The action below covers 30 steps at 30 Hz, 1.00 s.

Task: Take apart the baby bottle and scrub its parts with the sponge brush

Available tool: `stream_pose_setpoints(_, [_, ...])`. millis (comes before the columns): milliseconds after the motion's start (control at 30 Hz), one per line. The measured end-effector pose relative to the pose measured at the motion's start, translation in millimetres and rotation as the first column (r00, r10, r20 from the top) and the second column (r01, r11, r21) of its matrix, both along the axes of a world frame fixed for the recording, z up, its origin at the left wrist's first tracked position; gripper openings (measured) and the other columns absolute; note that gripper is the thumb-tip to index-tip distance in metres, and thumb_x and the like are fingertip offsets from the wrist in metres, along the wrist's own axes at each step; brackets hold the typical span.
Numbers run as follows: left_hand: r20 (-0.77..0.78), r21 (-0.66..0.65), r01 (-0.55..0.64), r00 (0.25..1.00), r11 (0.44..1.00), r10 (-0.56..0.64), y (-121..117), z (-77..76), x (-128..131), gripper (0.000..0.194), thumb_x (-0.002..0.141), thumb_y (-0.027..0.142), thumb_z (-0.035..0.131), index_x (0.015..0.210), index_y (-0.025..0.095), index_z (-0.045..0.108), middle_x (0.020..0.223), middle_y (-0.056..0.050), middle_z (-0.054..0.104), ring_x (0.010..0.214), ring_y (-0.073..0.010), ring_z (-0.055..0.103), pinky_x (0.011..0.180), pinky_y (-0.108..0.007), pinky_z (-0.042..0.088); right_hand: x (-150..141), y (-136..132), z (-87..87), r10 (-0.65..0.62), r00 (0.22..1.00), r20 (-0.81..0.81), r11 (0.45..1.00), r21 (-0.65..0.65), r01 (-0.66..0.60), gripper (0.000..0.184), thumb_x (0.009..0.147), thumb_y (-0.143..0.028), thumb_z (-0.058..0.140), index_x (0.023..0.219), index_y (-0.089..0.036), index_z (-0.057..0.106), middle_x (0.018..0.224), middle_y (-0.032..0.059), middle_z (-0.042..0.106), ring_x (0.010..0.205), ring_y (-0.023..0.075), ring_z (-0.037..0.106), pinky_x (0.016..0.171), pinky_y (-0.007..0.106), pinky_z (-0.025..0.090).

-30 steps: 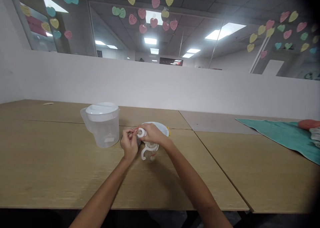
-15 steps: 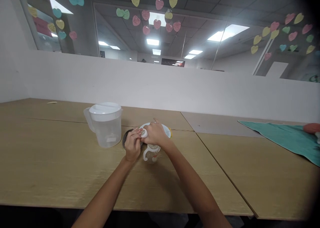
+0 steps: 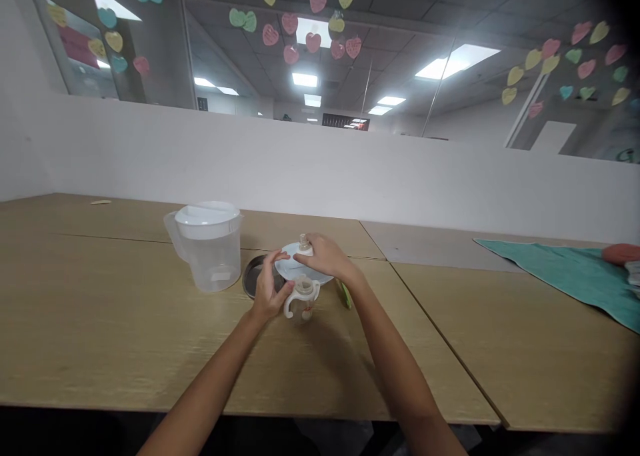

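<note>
My right hand (image 3: 326,256) holds a baby bottle nipple (image 3: 303,244) with a white collar, over or on a pale plate (image 3: 296,271); contact with the plate cannot be made out. My left hand (image 3: 269,289) is open, fingers curved and apart, thumb beside the bottle's left handle. Whether that thumb touches the handle is unclear. Between my forearms the clear baby bottle (image 3: 302,307) stands upright without a top, with white handles at its neck. A round dark metal dish (image 3: 252,277) sits partly hidden behind my left hand.
A clear lidded pitcher (image 3: 215,253) stands to the left. A green and yellow item (image 3: 345,295) lies by the plate, partly covered by my right wrist. On the far right is a teal cloth (image 3: 560,269) with a reddish object (image 3: 620,254). A white wall (image 3: 300,163) backs the table.
Both hands were together at the white-collared nipple. My left hand has let go and opened; my right hand has carried the nipple back and up over the plate, uncovering the bottle's mouth.
</note>
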State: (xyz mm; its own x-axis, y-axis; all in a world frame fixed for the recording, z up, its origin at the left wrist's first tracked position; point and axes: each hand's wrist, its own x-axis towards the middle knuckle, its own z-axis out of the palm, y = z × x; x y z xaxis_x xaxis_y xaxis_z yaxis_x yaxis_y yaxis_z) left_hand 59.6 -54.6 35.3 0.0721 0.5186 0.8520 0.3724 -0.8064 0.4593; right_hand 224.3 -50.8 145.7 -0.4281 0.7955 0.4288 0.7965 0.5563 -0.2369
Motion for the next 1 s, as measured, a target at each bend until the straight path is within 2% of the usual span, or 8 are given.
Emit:
stream_pose_setpoints(133, [-0.251, -0.143, -0.012, 0.968, 0.99, -0.024, 2.3, -7.5, 2.6, 0.095, 0.069, 0.051, 0.065, 0.142, 0.016, 0.016, 0.134, -0.017, 0.042, 0.124, -0.0338, 0.04, 0.102, -0.05, 0.033, 3.4, -6.1, 2.8, 0.18, 0.983, -0.032, 0.963, -0.2, -0.183, 0.035, 0.076, -0.05, 0.056, 0.088, -0.017, 0.061, 0.08, -0.0001, 0.06, 0.07, 0.0113, 0.05, 0.06, 0.021, 0.032])
stream_pose_setpoints(200, [-0.29, -0.184, -0.038, 0.957, 0.982, -0.018, 3.3, -9.3, 5.6, 0.095, 0.067, 0.05, 0.067, 0.141, 0.016, 0.019, 0.136, -0.018, 0.039, 0.126, -0.035, 0.038, 0.102, -0.05, 0.032, 2.1, -5.0, -0.9, 0.26, 0.966, -0.011, 0.924, -0.288, -0.252, 0.031, 0.072, -0.044, 0.061, 0.091, -0.019, 0.061, 0.082, -0.0017, 0.06, 0.071, 0.0106, 0.05, 0.06, 0.02, 0.032])
stream_pose_setpoints(267, [-0.29, -0.221, -0.03, 0.956, 0.975, -0.036, 3.5, -9.3, 7.2, 0.095, 0.067, 0.049, 0.068, 0.141, 0.016, 0.019, 0.133, -0.017, 0.043, 0.122, -0.034, 0.041, 0.101, -0.049, 0.033, 1.5, -1.3, -5.0, 0.292, 0.956, 0.034, 0.901, -0.346, -0.263, 0.034, 0.069, -0.037, 0.065, 0.097, -0.019, 0.06, 0.087, -0.0014, 0.06, 0.074, 0.0108, 0.05, 0.061, 0.019, 0.032])
stream_pose_setpoints(433, [-0.312, -0.276, -0.011, 0.947, 0.961, -0.079, 2.5, -7.2, 5.1, 0.1, 0.068, 0.044, 0.067, 0.144, 0.016, 0.008, 0.116, -0.012, 0.056, 0.109, -0.0282, 0.052, 0.098, -0.046, 0.036, 11.7, 5.8, -3.3, 0.236, 0.957, 0.171, 0.907, -0.391, -0.154, 0.04, 0.062, -0.035, 0.07, 0.096, -0.016, 0.059, 0.09, 0.0007, 0.059, 0.073, 0.0109, 0.049, 0.057, 0.019, 0.031])
stream_pose_setpoints(600, [-0.357, -0.226, -0.041, 0.933, 0.973, -0.043, 2.5, -9.4, 4.7, 0.091, 0.069, 0.039, 0.064, 0.143, 0.017, 0.014, 0.113, -0.01, 0.056, 0.108, -0.0271, 0.05, 0.096, -0.043, 0.036, 19.1, -1.6, 6.6, 0.219, 0.953, 0.207, 0.914, -0.386, -0.126, 0.028, 0.072, -0.04, 0.061, 0.084, -0.015, 0.062, 0.079, 0.0006, 0.06, 0.064, 0.0089, 0.047, 0.054, 0.019, 0.03])
stream_pose_setpoints(733, [-0.355, -0.206, -0.062, 0.935, 0.977, -0.016, 2.0, -11.0, 5.4, 0.085, 0.069, 0.037, 0.063, 0.14, 0.016, 0.021, 0.117, -0.011, 0.053, 0.107, -0.0266, 0.05, 0.095, -0.042, 0.037, 6.8, -7.9, 3.7, 0.106, 0.956, 0.273, 0.934, -0.357, -0.002, 0.033, 0.076, -0.041, 0.053, 0.086, -0.013, 0.065, 0.078, 0.0056, 0.065, 0.064, 0.0124, 0.053, 0.053, 0.021, 0.031])
stream_pose_setpoints(867, [-0.344, -0.176, -0.059, 0.939, 0.983, -0.006, 1.1, -8.1, 4.9, 0.059, 0.07, 0.039, 0.061, 0.12, 0.016, 0.042, 0.115, -0.011, 0.054, 0.106, -0.026, 0.05, 0.092, -0.04, 0.039, -10.6, -11.5, -3.2, -0.068, 0.936, 0.345, 0.951, -0.261, 0.165, 0.052, 0.082, -0.054, 0.038, 0.087, -0.012, 0.068, 0.085, 0.0141, 0.067, 0.075, 0.0214, 0.06, 0.059, 0.026, 0.036])
stream_pose_setpoints(1000, [-0.351, -0.192, -0.041, 0.936, 0.981, -0.03, 2.2, -4.7, 4.4, 0.035, 0.071, 0.035, 0.058, 0.1, 0.018, 0.05, 0.102, -0.008, 0.058, 0.097, -0.0239, 0.053, 0.087, -0.039, 0.042, -11.4, -14.9, -1.7, -0.11, 0.932, 0.345, 0.945, -0.254, 0.206, 0.066, 0.082, -0.065, 0.032, 0.091, -0.011, 0.068, 0.089, 0.0167, 0.066, 0.081, 0.0242, 0.062, 0.065, 0.028, 0.04])
